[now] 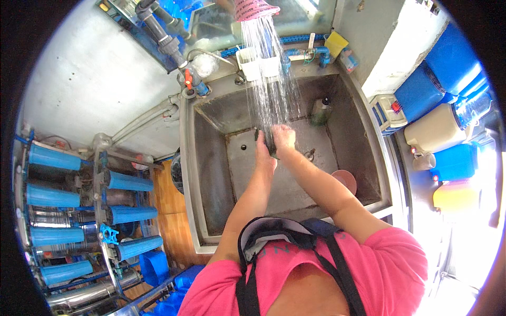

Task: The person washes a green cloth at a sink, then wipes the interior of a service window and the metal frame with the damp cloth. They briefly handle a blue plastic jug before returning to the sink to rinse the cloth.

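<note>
Head view — both hands, left [265, 154] and right [283, 138], grasping a dark flat pad [268, 142] under spray.

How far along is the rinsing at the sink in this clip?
Mid-rinse. Water pours from the pink shower head onto both hands, and the left hand and right hand press a dark green item between them over the steel sink. Nothing rinsed is seen set aside. A bottle and a pink bowl sit in the basin untouched.

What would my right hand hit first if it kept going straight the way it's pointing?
Probably the falling water, then the sink's back wall. The right hand points up the picture over a dark object; depth is unclear.
</note>
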The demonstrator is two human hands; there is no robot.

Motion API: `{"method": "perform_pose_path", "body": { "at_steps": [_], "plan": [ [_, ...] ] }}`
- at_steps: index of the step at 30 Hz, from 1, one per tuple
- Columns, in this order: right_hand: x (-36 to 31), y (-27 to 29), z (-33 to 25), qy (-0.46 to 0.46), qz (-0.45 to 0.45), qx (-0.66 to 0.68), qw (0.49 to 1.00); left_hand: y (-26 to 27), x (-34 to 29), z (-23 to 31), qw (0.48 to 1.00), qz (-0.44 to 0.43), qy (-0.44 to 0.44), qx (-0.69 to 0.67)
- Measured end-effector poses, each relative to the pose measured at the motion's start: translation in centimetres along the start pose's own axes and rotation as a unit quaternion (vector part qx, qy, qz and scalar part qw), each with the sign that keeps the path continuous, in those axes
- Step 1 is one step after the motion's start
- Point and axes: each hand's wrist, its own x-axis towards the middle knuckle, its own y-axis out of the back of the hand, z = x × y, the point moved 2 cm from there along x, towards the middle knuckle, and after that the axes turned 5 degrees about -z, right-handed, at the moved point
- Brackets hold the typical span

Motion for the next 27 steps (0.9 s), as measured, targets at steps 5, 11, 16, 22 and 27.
{"method": "perform_pose_path", "body": {
  "at_steps": [5, 11, 16, 22, 27],
  "plan": [
    [-7.3, -1.3, -3.4, 0.130, -0.038, -0.230, 0.964, 0.8, -0.8, 0.3, 0.988, -0.062, 0.079, -0.119],
    [-2.8, 0.6, -4.9, 0.091, 0.046, -0.288, 0.952, 0.2, -0.1, -0.8, 0.977, 0.213, 0.004, 0.023],
    [-2.6, 0.0, -3.6, 0.144, 0.057, -0.226, 0.962, 0.3, 0.3, 0.4, 0.978, 0.193, -0.023, 0.073],
    [-0.9, 3.2, -0.5, 0.009, 0.004, -0.130, 0.991, -3.3, 0.3, 3.1, 0.956, 0.195, 0.007, 0.217],
    [2.2, 5.8, 2.0, -0.191, 0.091, 0.191, 0.959, -6.5, -1.2, 6.7, 0.992, 0.041, 0.096, 0.077]
  ]
}}
